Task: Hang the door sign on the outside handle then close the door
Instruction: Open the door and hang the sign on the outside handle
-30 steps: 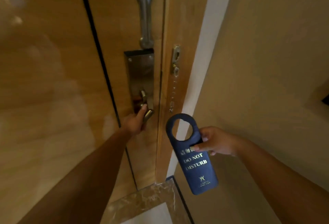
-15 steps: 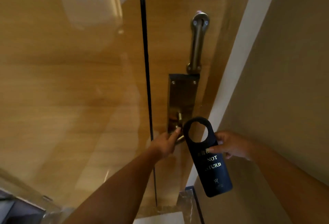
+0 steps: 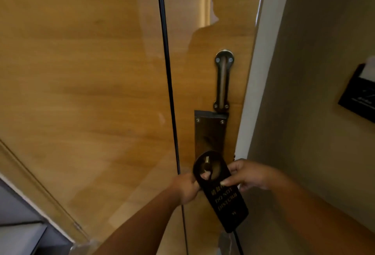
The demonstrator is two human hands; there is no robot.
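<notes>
Reaching forward from the lower edge, both forearms meet at the lock area of the door (image 3: 101, 92). The right hand (image 3: 249, 174) pinches the sign (image 3: 225, 196) between thumb and fingers, just below its round hole. The sign is dark, tilted with its lower end toward the right, and carries gold lettering reading "DO NOT DISTURB". The left hand (image 3: 187, 186) is curled around the handle (image 3: 207, 163), partly hidden behind the sign's upper end; one fingertip and the brass handle show through the hole. The sign's hole lies in front of the handle; whether it is looped over the handle cannot be told. Behind the handle sits a dark metal plate (image 3: 210, 131). Above it, a vertical guard bar (image 3: 222, 80) is screwed to the door. To the right stand the pale frame (image 3: 251, 92), the wall (image 3: 304, 52) and a dark card holder (image 3: 360, 92).
</notes>
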